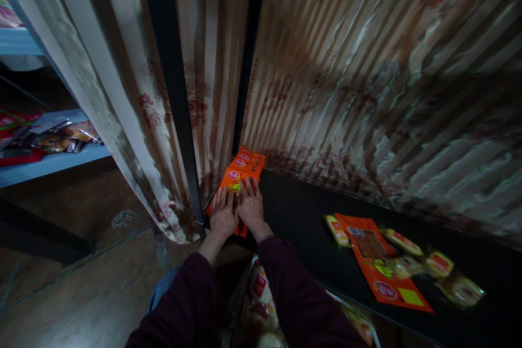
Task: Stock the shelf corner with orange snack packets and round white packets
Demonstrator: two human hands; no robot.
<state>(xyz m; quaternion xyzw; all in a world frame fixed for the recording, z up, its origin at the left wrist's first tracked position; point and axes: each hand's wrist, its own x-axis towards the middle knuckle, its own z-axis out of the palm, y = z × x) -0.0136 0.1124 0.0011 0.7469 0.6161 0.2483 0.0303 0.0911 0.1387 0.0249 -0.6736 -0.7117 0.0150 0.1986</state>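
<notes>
The orange packets lie in an overlapping row at the far left end of the black shelf, in the corner against the black upright post. Each packet carries a red oval logo with white characters; the writing is too small to read. The nearest packet also bears a round yellow sticker.

The left hand and the right hand lie side by side, touching, on the nearest packets. Both are flat with fingers extended, palms down, grasping nothing.

Further right on the shelf, near its front edge, lies a larger orange packet with a clear window, the same red oval logo and a yellow square. Small yellow packets lie around it.

A striped patterned curtain hangs behind the shelf. A clear bag of packets sits between the forearms, below the shelf's front edge. To the left, well apart, a pale blue shelf carries mixed wrappers.
</notes>
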